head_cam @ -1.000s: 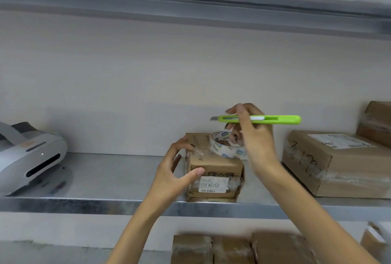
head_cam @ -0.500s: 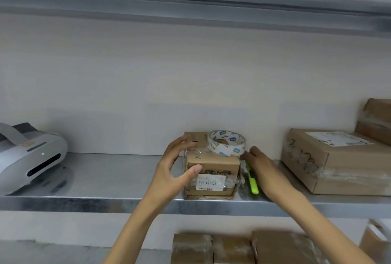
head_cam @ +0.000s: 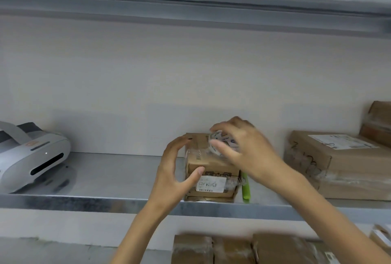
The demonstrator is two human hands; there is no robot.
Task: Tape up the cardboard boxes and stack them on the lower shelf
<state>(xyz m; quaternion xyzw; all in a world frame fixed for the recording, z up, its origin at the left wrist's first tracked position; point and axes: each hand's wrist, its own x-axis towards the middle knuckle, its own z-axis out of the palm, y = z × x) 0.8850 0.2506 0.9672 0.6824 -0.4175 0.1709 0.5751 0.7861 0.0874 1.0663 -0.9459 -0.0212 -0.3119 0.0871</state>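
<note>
Dead centre of the frame, the small box (head_cam: 211, 170) sits at the front lip of the metal shelf (head_cam: 105, 200), left hand (head_cam: 171, 172) gripping its side, right hand (head_cam: 247, 149) curled round the tape roll (head_cam: 220, 140) on top. Worry: a wrist bump sends that green knife (head_cam: 245, 187) beside it off the edge, imo.

Our blurred right hand (head_cam: 247, 149) covered most of the tape roll (head_cam: 218, 139). The small box (head_cam: 213, 164) hid much of the green cutter (head_cam: 246, 189) beside it.
</note>
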